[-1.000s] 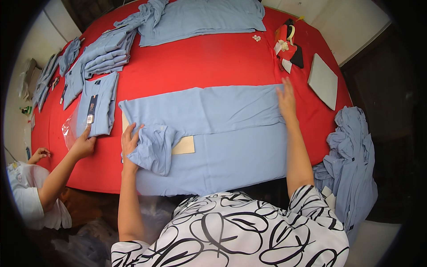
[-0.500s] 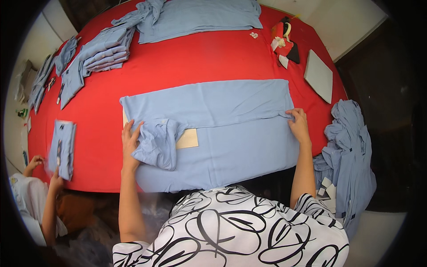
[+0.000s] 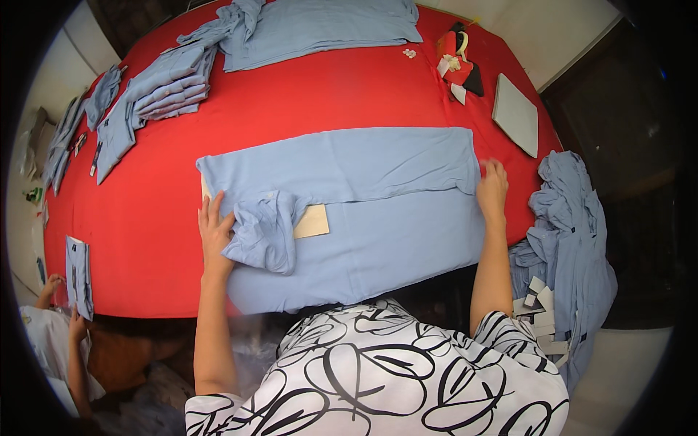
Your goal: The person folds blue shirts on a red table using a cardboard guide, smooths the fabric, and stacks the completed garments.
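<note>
A light blue shirt lies spread before me, its upper part folded over in a long band. Toward its left end is a bunched fold of the same cloth. A cream card shows beside that bunch, and another pale edge peeks out at the shirt's left end. My left hand rests there with fingers spread, the thumb against the bunched cloth. Just off the shirt's right edge, my right hand has its fingers stretched out, the tips smeared by motion; nothing shows in it.
Folded blue shirts are stacked far left on the red tablecloth; more cloth lies behind. A pale board and red-and-black tool sit far right. Blue garments hang at right. A co-worker holds a folded shirt at left.
My right hand has let go of the shirt's right edge and moved slightly up and right. My left hand stays by the bunched cloth. The co-worker's folded shirt has moved down and left.
</note>
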The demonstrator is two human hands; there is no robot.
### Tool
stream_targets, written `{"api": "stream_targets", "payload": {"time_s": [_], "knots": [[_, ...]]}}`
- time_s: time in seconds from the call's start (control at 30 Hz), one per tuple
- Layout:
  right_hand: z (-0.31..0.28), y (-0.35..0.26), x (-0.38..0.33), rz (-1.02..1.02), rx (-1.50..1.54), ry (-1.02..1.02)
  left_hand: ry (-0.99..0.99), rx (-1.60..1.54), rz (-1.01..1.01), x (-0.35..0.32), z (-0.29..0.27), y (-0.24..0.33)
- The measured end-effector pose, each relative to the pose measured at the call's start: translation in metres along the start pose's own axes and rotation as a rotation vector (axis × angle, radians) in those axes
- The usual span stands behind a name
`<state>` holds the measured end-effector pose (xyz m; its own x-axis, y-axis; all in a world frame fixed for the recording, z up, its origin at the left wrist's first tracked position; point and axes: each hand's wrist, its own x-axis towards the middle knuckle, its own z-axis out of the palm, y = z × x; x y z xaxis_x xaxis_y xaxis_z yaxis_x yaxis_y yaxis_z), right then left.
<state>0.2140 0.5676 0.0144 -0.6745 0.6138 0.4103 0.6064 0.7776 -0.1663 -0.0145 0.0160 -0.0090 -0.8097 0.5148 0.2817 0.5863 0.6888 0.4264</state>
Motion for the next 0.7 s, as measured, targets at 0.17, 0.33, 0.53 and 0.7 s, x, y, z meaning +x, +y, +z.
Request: {"api": "stream_targets", "payload": {"time_s": [0.17, 0.33, 0.53, 0.7], "knots": [[0.057, -0.044, 0.037, -0.043, 0.186, -0.021, -0.052, 0.04, 0.105, -0.003, 0.004, -0.016], [0.066, -0.034, 0.042, 0.065, -0.117, -0.244, -0.022, 0.023, 0.067, -0.009, 0.001, -0.013], [0.063, 0.038, 0.047, 0.319, 0.327, 0.114, -0.003, -0.006, 0.083, -0.004, 0.015, -0.018], [0.034, 0.028, 0.037, 0.314, 0.319, 0.132, 0.0, -0.006, 0.027, -0.004, 0.006, -0.008]]}}
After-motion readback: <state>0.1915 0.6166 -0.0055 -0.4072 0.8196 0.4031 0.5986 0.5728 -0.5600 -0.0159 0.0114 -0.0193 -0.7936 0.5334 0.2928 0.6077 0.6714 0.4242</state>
